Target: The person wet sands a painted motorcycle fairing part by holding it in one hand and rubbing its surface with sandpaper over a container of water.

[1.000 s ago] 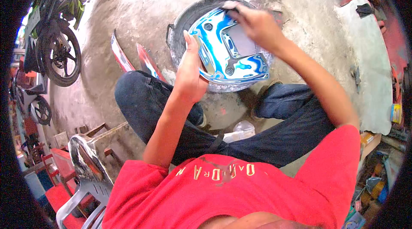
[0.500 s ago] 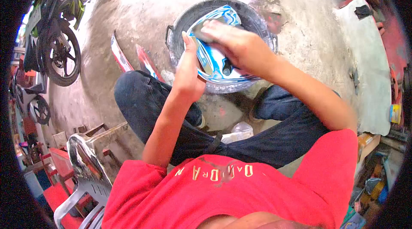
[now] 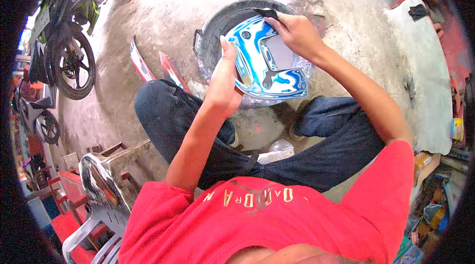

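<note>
A blue, white and grey swirled motorcycle body panel with a rectangular cut-out is held above a dark round basin. My left hand is closed on the panel's left edge, thumb on the upper face. At the panel's upper right, my right hand pinches a piece of black sandpaper. The sandpaper sits near the panel's top edge; whether it touches is hard to see. My right fingertips are partly hidden behind it.
Two red-and-white panels lie on the concrete floor left of the basin. Motorcycles stand at the far left. A grey plastic chair is at lower left. A pale sheet lies along the right side.
My right hand has moved from the panel's middle to its upper right, with the sandpaper showing. The panel has turned in my left hand, so its cut-out faces up and right.
</note>
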{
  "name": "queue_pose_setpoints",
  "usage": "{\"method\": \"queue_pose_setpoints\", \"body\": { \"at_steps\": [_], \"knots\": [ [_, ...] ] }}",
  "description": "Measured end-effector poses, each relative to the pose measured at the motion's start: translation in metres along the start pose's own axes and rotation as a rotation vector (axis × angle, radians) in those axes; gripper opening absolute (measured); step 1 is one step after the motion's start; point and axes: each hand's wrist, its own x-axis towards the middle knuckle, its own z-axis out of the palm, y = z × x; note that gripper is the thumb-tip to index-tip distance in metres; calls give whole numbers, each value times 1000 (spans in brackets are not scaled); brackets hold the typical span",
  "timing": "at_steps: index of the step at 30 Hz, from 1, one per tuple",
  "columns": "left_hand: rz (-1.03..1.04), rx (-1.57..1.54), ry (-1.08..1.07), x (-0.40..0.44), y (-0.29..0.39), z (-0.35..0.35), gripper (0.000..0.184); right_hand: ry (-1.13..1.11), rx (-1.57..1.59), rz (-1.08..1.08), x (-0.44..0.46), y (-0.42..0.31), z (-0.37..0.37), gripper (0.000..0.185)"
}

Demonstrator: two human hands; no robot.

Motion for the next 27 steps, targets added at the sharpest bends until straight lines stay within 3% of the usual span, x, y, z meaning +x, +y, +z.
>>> {"method": "queue_pose_setpoints", "body": {
  "at_steps": [2,3,6,8,10,12,14,16,18,20,23,26,27],
  "knots": [
    [14,-11,24,0,1,0,59,91,132,-160,-14,-20,11,29],
    [20,-22,44,0,-1,0,60,132,140,-385,-19,-30,18,30],
    [55,-60,-16,0,-3,-3,60,191,132,-492,-24,-38,22,30],
    [53,-25,-39,1,-6,-4,60,200,210,-383,-11,-22,15,29],
    [8,-14,-45,-1,-7,-4,59,50,128,68,-10,-34,-1,27],
    [3,-54,-18,-1,-3,-1,59,236,188,-388,-22,-43,20,27],
    [17,-52,-12,-1,-3,-2,62,179,127,-529,-30,-52,19,29],
    [50,-6,-45,2,-7,-7,68,132,185,-435,-21,-38,10,28],
    [48,-47,-108,2,-8,-12,58,106,-8,-62,-8,-25,-9,25],
    [44,-21,-142,3,-7,-15,52,29,-23,105,-8,-26,-16,27],
    [85,-67,-111,2,-8,-19,43,177,57,-485,-23,-40,8,32],
    [67,-80,-106,-1,-7,-20,41,227,44,-436,-14,-23,4,29],
    [61,-86,-125,-1,-8,-20,42,204,-5,-271,-8,-16,-8,28]
  ]
}}
